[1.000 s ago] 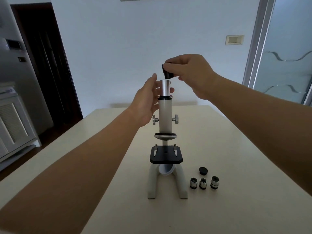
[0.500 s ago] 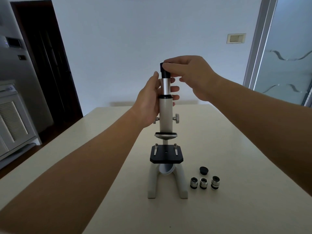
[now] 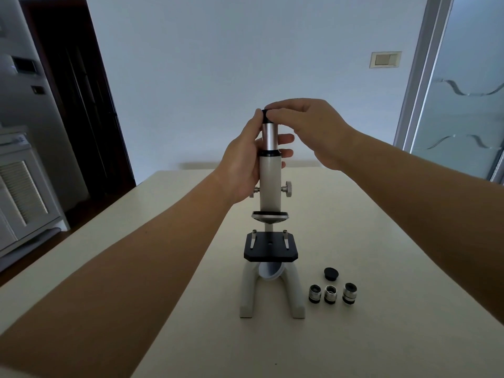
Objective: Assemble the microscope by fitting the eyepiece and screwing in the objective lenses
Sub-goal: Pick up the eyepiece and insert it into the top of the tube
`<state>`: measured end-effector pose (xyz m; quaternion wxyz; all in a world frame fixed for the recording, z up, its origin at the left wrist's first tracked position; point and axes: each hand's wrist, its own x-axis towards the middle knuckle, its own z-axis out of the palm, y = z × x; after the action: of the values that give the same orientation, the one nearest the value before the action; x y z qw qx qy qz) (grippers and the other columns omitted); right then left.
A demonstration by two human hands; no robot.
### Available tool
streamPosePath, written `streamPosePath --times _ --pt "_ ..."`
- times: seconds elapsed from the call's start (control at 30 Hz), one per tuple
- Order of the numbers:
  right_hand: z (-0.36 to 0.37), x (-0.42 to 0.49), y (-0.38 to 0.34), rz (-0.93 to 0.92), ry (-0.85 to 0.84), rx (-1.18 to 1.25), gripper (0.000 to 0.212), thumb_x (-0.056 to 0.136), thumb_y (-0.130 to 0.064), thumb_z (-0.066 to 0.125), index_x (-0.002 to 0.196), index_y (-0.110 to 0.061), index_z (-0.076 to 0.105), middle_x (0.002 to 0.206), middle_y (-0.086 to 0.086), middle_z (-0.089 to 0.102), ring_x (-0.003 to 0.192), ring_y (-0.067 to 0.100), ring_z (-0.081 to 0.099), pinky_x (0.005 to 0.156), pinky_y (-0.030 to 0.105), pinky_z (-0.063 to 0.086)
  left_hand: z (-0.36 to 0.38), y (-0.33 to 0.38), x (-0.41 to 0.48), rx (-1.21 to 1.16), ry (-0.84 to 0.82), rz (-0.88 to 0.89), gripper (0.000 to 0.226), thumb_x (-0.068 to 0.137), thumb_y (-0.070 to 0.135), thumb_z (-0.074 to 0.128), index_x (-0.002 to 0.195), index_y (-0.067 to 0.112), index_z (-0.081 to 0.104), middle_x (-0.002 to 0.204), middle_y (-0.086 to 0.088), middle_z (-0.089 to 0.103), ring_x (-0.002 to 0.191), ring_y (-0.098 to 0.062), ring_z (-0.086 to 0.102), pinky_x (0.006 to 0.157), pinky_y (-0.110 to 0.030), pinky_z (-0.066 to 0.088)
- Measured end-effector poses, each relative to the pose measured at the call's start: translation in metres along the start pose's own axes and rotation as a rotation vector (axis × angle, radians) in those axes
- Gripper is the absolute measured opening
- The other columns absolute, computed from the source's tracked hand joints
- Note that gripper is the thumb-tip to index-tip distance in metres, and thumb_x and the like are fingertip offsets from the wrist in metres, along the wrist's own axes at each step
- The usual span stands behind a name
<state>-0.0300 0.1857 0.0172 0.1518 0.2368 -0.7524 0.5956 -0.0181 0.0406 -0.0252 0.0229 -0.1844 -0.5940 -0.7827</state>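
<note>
A cream microscope (image 3: 270, 186) stands upright in the middle of the table, with a black stage and a silver upper tube. My left hand (image 3: 242, 162) wraps around the tube from the left. The black eyepiece (image 3: 266, 117) sits in the top of the tube, mostly sunk in, and my right hand (image 3: 305, 124) pinches its rim with fingertips. Three small silver-and-black objective lenses (image 3: 331, 293) stand in a row on the table right of the microscope's foot. A black cap (image 3: 331, 274) lies just behind them.
The pale table (image 3: 381, 309) stretches away toward a white wall. A dark doorway and a white cabinet (image 3: 24, 192) are at the left. A frosted glass door (image 3: 463, 99) is at the right.
My right hand brought the eyepiece from tilted above the tube down into its top, where it now sits deeper. My left hand shifted slightly up the tube.
</note>
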Motion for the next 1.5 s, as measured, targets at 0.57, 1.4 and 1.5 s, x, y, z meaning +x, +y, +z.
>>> streamPosePath --times 0.57,1.4,1.5 --pt "0.019 -0.004 -0.002 0.087 0.036 0.068 0.021 0.088 -0.041 0.070 0.094 -0.021 0.063 0.090 -0.004 0.068 0.067 0.006 0.065 0.057 0.021 0.050 -0.001 -0.009 -0.001 0.003 0.011 0.064 0.024 0.094 0.026 0.060 0.116 0.015 0.060 0.093 -0.005 0.072 0.080 -0.022 0.068 0.080 -0.042 0.052" --pt "0.032 -0.008 -0.004 0.082 0.076 0.069 0.012 0.095 -0.035 0.054 0.101 -0.025 0.058 0.082 -0.011 0.062 0.057 0.001 0.062 0.051 0.019 0.044 0.002 -0.004 -0.003 -0.048 0.069 -0.008 0.030 0.097 0.041 0.049 0.092 0.021 0.071 0.090 -0.009 0.072 0.080 -0.026 0.065 0.084 -0.043 0.047" --pt "0.034 -0.009 -0.002 0.072 0.054 0.092 0.015 0.097 -0.032 0.049 0.103 -0.025 0.060 0.084 -0.009 0.062 0.073 0.008 0.062 0.064 0.024 0.047 0.001 -0.004 -0.004 -0.036 0.062 0.005 0.032 0.100 0.041 0.049 0.088 0.021 0.072 0.089 -0.009 0.072 0.078 -0.024 0.068 0.086 -0.043 0.049"
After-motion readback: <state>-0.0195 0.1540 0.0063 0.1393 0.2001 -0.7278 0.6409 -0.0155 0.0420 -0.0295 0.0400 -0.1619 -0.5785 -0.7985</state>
